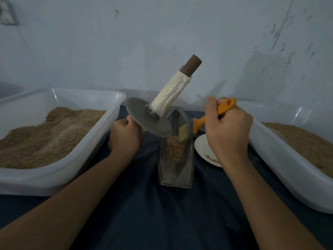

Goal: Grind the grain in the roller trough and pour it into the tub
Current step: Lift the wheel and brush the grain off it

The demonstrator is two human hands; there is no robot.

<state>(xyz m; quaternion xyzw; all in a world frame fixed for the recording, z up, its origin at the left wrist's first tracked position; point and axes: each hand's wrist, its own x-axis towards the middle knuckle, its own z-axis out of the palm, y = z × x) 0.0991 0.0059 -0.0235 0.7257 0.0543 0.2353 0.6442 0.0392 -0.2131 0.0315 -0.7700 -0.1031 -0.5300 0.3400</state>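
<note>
The left hand (125, 135) grips the roller wheel (148, 117) from below, holding it tilted over the far end of the trough (175, 159), its wrapped handle (171, 94) pointing up and away. The right hand (225, 127) is curled tight round an orange brush (207, 119), bristles just over the grain (175, 148) lying in the trough's groove. The trough sits on the dark-covered table (162, 213) between two tubs: left tub (100, 134) and right tub (281, 170), both holding meal. A white plate (202, 147) lies just beside the trough.

Both hands (125, 135) (228, 129) curled, gripping.
</note>
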